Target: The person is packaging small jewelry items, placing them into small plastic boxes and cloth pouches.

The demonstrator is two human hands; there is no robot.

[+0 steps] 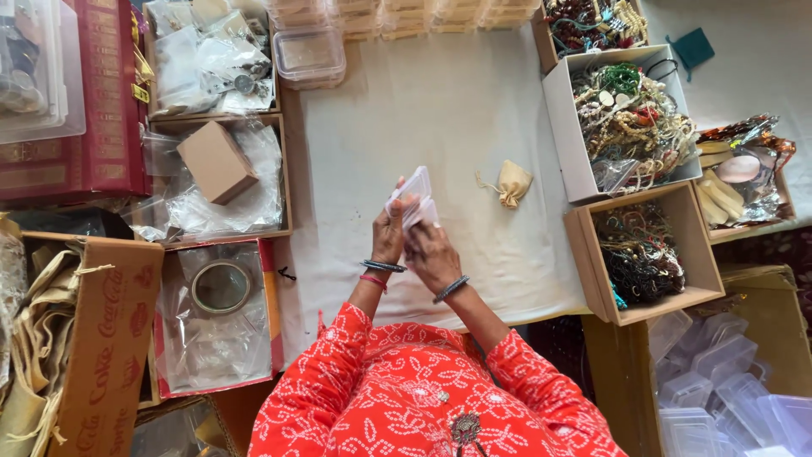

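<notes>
Your left hand (389,233) and right hand (430,254) hold a small clear plastic box (414,196), glossy and smooth. Your table cloth (440,118) is matt off-white fabric, lightly creased. Mid-cloth, a drawstring pouch (512,183) looks like coarse beige cloth. At the right edge, matt brown cardboard boxes (689,245). At the left edge, glossy crinkled plastic bags (216,203). Your bangles (382,266) look like dark metal.

Small clear plastic box (414,196), tilted, open

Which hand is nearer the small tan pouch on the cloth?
The right hand. It holds the clear case just left of the pouch in the picture; the left hand is beyond it, farther from the pouch.
</notes>
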